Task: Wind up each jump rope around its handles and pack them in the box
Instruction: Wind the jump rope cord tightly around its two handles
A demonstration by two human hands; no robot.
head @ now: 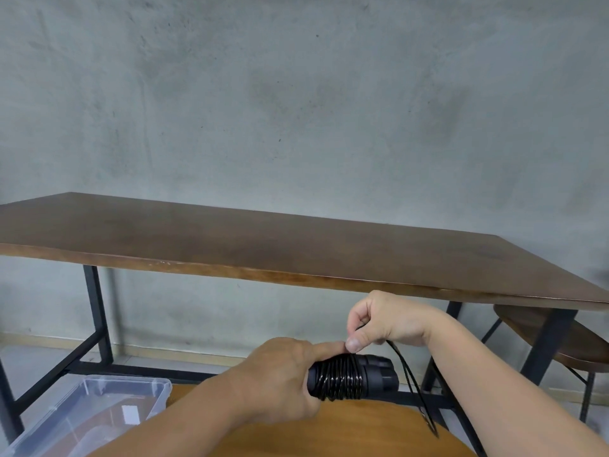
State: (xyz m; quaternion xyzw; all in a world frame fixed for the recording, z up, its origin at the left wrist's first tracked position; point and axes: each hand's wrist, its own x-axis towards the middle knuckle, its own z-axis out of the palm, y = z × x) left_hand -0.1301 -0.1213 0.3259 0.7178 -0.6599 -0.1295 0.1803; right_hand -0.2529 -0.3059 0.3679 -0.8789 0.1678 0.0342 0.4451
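Left hand (276, 379) wrapped round the pair of black plastic jump rope handles (372, 377), held side by side, thumb lying along the top. Glossy black cord (339, 379) coiled many turns round the handles just right of that fist. Right hand (384, 319) just above the coils, fingers curled, pinching the cord; loose strands hang down below it. Clear plastic storage box (99, 410) well left of and below the left hand. Long dark wooden table (263, 245) beyond both hands.
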